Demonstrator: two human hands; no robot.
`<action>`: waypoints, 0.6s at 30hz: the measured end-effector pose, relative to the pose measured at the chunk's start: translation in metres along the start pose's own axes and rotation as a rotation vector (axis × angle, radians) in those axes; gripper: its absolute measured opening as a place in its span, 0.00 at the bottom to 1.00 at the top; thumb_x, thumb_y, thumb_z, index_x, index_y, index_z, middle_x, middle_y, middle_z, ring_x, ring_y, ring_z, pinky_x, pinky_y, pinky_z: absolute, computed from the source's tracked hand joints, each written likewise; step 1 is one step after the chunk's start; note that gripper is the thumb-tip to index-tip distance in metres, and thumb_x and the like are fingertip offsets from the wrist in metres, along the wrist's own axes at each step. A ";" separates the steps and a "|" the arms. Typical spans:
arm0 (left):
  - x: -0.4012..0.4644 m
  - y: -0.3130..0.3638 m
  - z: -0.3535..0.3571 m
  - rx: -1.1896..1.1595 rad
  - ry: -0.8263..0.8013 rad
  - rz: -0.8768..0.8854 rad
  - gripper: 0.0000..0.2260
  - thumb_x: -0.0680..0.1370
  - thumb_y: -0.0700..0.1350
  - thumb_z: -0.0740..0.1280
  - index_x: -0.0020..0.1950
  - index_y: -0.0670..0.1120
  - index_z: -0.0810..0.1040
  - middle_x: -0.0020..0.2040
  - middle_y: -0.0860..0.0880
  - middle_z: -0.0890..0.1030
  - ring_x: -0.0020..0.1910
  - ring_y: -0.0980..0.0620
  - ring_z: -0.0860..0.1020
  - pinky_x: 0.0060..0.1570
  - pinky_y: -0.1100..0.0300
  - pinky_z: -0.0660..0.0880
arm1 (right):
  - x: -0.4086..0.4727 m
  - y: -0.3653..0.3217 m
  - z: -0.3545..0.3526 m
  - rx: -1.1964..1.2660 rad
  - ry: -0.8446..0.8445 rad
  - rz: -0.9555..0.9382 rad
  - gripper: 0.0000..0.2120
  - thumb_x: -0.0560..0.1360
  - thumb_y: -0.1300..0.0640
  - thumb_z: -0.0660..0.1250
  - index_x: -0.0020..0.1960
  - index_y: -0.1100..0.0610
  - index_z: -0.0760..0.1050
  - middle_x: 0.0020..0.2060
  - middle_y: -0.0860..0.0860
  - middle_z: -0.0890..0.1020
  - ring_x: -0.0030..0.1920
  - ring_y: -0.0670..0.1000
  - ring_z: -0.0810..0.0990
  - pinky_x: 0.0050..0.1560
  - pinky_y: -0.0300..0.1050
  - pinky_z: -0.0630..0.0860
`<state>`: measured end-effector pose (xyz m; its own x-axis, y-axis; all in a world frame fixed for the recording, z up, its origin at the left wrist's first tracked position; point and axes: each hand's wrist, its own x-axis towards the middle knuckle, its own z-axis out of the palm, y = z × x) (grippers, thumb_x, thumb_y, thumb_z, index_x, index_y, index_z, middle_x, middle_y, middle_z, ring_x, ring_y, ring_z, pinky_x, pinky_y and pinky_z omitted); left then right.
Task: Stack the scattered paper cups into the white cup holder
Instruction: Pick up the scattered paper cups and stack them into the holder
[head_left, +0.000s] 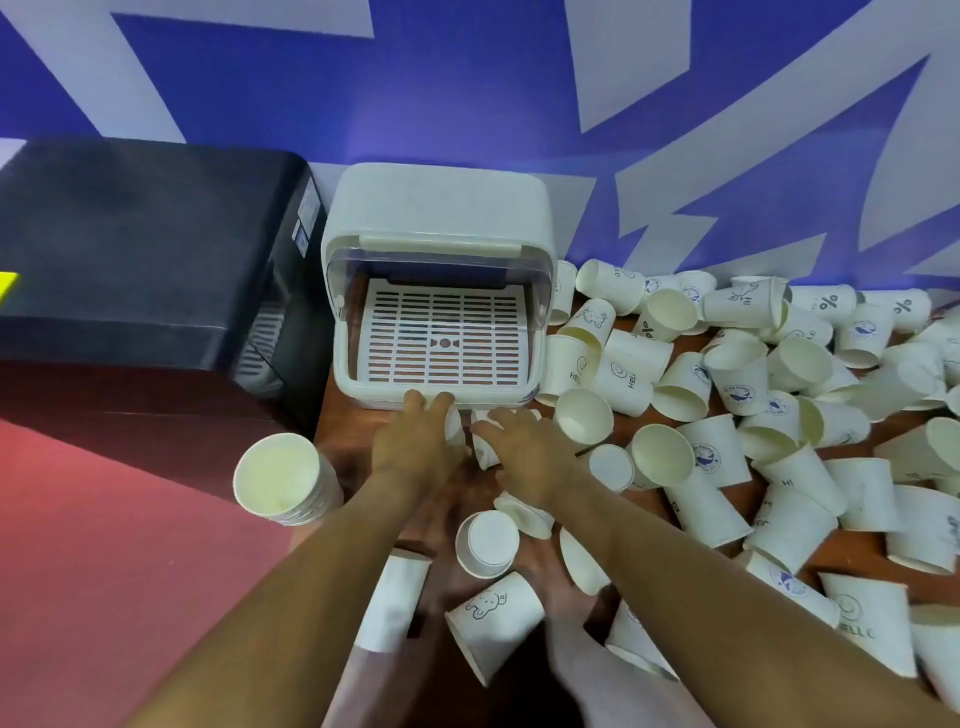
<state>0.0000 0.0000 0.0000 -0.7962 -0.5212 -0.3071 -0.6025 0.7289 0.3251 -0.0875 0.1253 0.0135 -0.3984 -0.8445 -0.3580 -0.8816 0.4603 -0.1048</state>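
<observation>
Before the open white cup holder (436, 291), both hands reach forward among paper cups (737, 395), dozens strewn across the table (343, 421), too many to count. Left hand (415, 441) and right hand (524, 452) each cover a cup; their grip is hidden. One nested stack (283, 480) stands at left.
</observation>
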 end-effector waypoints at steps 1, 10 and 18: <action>0.000 0.000 0.000 0.004 -0.012 -0.012 0.29 0.75 0.56 0.67 0.72 0.54 0.60 0.66 0.47 0.68 0.60 0.44 0.75 0.56 0.51 0.77 | 0.002 0.000 -0.001 -0.031 -0.024 0.008 0.30 0.75 0.55 0.65 0.74 0.50 0.58 0.71 0.53 0.65 0.68 0.57 0.66 0.62 0.51 0.68; -0.001 0.003 0.003 -0.155 -0.009 -0.122 0.27 0.74 0.53 0.70 0.67 0.50 0.61 0.62 0.45 0.71 0.60 0.43 0.75 0.58 0.50 0.77 | 0.005 0.014 0.015 -0.067 0.044 0.013 0.28 0.74 0.58 0.68 0.71 0.51 0.62 0.72 0.53 0.64 0.70 0.58 0.63 0.65 0.52 0.67; -0.022 0.000 -0.032 -0.381 -0.024 -0.120 0.22 0.76 0.50 0.69 0.65 0.50 0.63 0.66 0.48 0.75 0.63 0.45 0.75 0.59 0.51 0.75 | -0.014 0.026 -0.020 0.165 0.234 0.071 0.24 0.71 0.49 0.68 0.64 0.51 0.66 0.60 0.49 0.75 0.57 0.53 0.71 0.52 0.46 0.69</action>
<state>0.0157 -0.0024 0.0354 -0.7204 -0.5789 -0.3820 -0.6716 0.4448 0.5925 -0.1100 0.1437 0.0348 -0.5218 -0.8402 -0.1476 -0.8042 0.5422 -0.2435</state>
